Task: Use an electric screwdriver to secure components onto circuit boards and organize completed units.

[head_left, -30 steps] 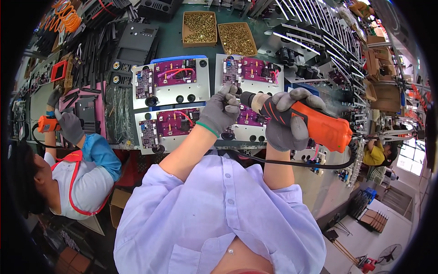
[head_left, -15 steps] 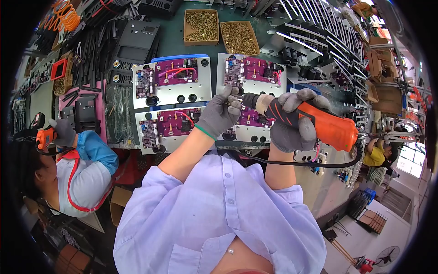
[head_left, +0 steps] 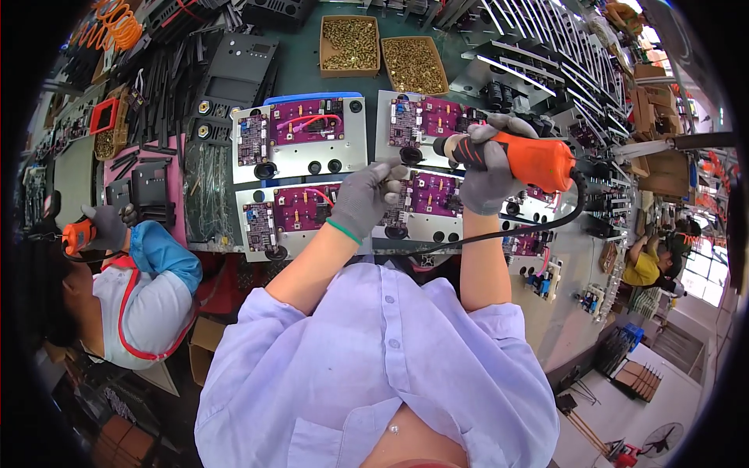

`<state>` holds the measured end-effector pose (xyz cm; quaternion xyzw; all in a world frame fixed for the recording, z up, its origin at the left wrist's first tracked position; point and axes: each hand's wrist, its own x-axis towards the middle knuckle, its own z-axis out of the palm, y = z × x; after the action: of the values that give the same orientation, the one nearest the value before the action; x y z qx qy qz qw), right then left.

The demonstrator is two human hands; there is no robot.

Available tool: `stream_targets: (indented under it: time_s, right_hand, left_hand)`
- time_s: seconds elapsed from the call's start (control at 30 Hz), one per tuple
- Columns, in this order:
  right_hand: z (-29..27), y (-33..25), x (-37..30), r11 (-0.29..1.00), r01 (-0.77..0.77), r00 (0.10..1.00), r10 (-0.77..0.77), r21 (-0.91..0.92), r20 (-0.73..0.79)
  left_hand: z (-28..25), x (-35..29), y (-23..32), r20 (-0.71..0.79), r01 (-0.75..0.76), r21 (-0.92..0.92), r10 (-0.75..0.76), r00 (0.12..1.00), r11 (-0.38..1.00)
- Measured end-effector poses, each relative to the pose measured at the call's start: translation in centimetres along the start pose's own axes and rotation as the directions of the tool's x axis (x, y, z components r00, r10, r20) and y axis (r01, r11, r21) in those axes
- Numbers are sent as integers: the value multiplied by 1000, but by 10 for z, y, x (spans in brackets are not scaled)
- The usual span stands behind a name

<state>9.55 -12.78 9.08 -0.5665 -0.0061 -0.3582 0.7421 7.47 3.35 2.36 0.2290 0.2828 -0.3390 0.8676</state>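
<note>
My right hand [head_left: 491,168] is wrapped round an orange and black electric screwdriver [head_left: 538,161], its nose pointing left over the far right metal plate [head_left: 382,147]. That plate carries a purple circuit board [head_left: 438,117]. My left hand [head_left: 365,196], gloved in grey like the right, has its fingers pinched together beside the near right purple board [head_left: 433,192]; whatever is between them is too small to make out. To its left lie the near left board [head_left: 292,209] and the far left board [head_left: 308,125], also on metal plates. The screwdriver's tip is apart from my left fingers.
Two cardboard boxes of small brass-coloured parts [head_left: 349,45] [head_left: 415,65] stand behind the plates. A black cable [head_left: 538,228] hangs from the screwdriver across my right forearm. Black panels [head_left: 238,66] lie left, metal strips [head_left: 530,66] right. A co-worker [head_left: 144,288] works at left.
My right hand has raised the screwdriver away from me, its tip leaving my left fingers for the far right plate. My left hand has drawn back slightly toward me and left.
</note>
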Motion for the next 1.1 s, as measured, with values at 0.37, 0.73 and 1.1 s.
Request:
stream_targets:
  time_s: [0.37,0.73,1.1]
  right_hand:
    - [-2,5,8,999,-48,998,50,-25,50]
    - [26,18,0,993,-122,981,120,4,153]
    - [20,16,11,971,-232,968,224,63,113]
  left_hand:
    - [-14,-6,8,-41,-112,104,117,992,988]
    - [-29,-8,39,79,-108,11,107,991,994]
    - [-38,-5,28,257,-155,-113,179,949,981]
